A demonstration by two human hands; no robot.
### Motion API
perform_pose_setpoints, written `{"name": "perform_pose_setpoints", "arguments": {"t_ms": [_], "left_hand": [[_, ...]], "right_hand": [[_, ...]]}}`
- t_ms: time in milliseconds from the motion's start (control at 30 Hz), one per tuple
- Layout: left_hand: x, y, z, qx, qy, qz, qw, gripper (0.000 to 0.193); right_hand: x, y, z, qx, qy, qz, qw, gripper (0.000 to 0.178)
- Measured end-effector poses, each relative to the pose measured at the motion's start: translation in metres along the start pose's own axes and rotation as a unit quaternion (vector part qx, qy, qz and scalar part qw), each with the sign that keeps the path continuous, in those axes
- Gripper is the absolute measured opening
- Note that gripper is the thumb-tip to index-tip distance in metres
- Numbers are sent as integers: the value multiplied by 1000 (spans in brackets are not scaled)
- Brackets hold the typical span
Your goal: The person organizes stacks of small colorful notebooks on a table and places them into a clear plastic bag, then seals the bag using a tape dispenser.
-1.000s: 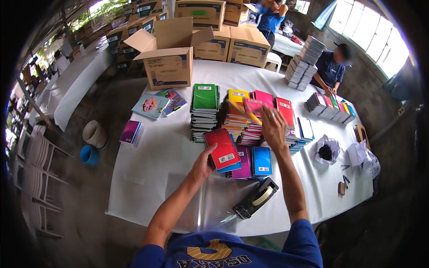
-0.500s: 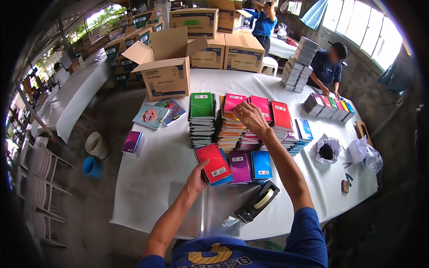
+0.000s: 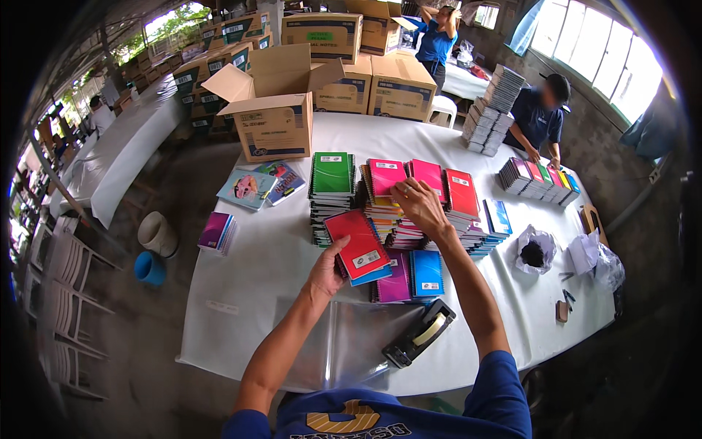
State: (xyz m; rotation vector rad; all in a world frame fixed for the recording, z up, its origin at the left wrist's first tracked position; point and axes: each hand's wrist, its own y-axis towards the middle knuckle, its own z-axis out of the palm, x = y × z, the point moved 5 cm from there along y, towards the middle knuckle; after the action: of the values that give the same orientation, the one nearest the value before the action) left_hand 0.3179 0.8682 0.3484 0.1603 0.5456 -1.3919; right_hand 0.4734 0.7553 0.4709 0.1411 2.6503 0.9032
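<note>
My left hand [image 3: 328, 269] grips a red spiral notebook [image 3: 358, 245] with a blue notebook [image 3: 374, 275] under it, thumb on the red cover. The pair is tilted over the front of the stacks. My right hand [image 3: 423, 208] reaches to the stacks, its bent fingers closed at the near corner of a pink notebook [image 3: 385, 174]; the fingertips are partly hidden. Around it stand a green notebook stack [image 3: 331, 175], another pink stack [image 3: 428, 173] and a red stack [image 3: 461, 192]. Nearer to me lie a purple notebook [image 3: 395, 282] and a blue-topped pile [image 3: 426, 274].
A black tape dispenser [image 3: 420, 334] lies close to me beside clear plastic film [image 3: 329, 344]. An open carton [image 3: 274, 128] stands at the far left, near picture-cover notebooks [image 3: 248, 189]. On the right, a co-worker [image 3: 537, 117] handles notebook rows [image 3: 537, 181] near a plastic bag [image 3: 536, 249].
My left hand has moved up and to the right with the red and blue notebooks. My right hand has shifted slightly toward me, and the pink notebook under it sits a little nearer.
</note>
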Motion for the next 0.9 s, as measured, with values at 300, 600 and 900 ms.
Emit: {"name": "perform_pose_setpoints", "arguments": {"t_ms": [300, 600, 900], "left_hand": [[28, -12, -1, 7, 0, -41, 999, 48], [27, -18, 36, 86, 69, -23, 994, 51], [33, -34, -12, 33, 40, -57, 997, 53]], "right_hand": [[-11, -5, -16, -15, 33, 53, 998, 28], [2, 4, -34, -3, -3, 2, 1000, 25], [13, 13, -30, 76, 20, 10, 997, 25]]}}
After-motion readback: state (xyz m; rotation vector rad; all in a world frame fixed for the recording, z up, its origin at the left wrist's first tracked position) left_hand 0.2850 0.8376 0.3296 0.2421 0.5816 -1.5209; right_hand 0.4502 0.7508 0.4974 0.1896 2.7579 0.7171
